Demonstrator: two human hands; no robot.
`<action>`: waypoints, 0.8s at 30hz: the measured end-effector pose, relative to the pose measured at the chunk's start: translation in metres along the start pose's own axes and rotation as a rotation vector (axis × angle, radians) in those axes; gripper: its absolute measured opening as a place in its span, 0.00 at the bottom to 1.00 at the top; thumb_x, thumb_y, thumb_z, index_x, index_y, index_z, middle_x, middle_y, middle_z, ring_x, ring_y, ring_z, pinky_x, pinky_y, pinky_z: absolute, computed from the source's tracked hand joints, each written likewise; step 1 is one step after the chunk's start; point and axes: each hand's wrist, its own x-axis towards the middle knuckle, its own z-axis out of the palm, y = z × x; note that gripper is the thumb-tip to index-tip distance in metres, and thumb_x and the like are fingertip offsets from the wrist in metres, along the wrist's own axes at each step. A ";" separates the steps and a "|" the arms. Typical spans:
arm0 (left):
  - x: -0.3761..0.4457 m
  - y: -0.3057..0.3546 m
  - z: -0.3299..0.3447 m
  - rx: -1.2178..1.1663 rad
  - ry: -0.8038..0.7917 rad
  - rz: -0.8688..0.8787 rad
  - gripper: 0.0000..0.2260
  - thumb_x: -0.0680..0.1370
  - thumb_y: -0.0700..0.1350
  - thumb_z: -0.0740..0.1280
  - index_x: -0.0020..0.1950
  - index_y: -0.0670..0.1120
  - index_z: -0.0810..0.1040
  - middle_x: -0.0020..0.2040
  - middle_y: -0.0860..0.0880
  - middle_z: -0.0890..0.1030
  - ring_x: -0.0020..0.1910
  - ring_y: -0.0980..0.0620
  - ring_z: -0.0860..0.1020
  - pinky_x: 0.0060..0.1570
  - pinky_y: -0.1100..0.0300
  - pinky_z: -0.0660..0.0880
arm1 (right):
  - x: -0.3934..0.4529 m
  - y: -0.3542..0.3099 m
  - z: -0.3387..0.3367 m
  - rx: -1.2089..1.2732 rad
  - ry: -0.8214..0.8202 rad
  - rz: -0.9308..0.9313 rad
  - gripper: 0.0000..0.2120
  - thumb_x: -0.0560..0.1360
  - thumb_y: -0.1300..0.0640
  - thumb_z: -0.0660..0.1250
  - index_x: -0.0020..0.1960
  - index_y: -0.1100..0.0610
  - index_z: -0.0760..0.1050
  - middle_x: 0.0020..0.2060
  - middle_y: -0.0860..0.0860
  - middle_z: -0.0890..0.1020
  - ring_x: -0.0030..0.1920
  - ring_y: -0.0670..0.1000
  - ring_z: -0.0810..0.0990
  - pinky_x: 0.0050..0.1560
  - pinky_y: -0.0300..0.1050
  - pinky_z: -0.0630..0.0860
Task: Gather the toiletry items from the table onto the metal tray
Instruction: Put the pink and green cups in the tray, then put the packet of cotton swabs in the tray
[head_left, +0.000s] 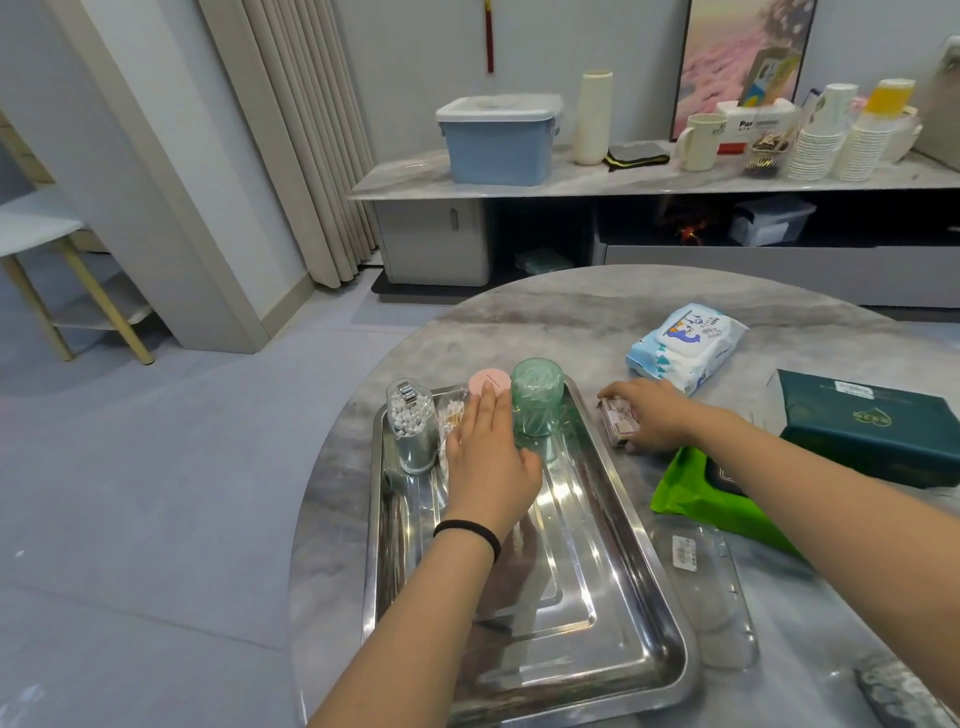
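A shiny metal tray (597, 587) lies on the round marble table. At its far end stand a clear jar of cotton swabs (411, 426), a bag of swabs (450, 415), a pink round container (489, 383) and a green translucent cup (537, 402) turned upside down. My left hand (488, 457) rests flat over the tray, fingers touching the pink container, thumb beside the green cup. My right hand (649, 415) is just right of the tray, closed on a small patterned packet (617, 422) that lies on the table.
A blue-and-white wet wipes pack (685, 345) lies farther back on the table. A green pouch (711, 501), a dark green box (872, 426) and a clear plastic lid (711, 587) sit to the right. A sideboard with a blue bin (498, 140) stands behind.
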 end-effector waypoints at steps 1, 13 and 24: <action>-0.001 0.001 -0.001 -0.001 0.002 0.000 0.29 0.77 0.44 0.57 0.77 0.48 0.52 0.79 0.49 0.49 0.78 0.52 0.46 0.75 0.48 0.45 | -0.002 0.001 0.000 0.050 0.049 0.002 0.36 0.68 0.55 0.73 0.71 0.48 0.60 0.69 0.54 0.67 0.68 0.61 0.64 0.69 0.53 0.64; -0.030 0.034 -0.027 -0.443 -0.054 -0.030 0.20 0.80 0.47 0.59 0.72 0.46 0.66 0.70 0.47 0.71 0.68 0.49 0.71 0.67 0.55 0.68 | -0.071 -0.032 -0.030 0.330 0.292 -0.170 0.35 0.67 0.57 0.74 0.70 0.50 0.64 0.66 0.52 0.72 0.67 0.58 0.64 0.67 0.52 0.65; -0.073 -0.004 -0.059 -0.894 -0.233 -0.340 0.10 0.75 0.38 0.68 0.55 0.40 0.74 0.48 0.40 0.82 0.38 0.50 0.81 0.35 0.64 0.81 | -0.127 -0.115 -0.001 0.225 0.262 -0.420 0.37 0.64 0.43 0.74 0.70 0.43 0.64 0.66 0.47 0.74 0.65 0.53 0.68 0.67 0.51 0.66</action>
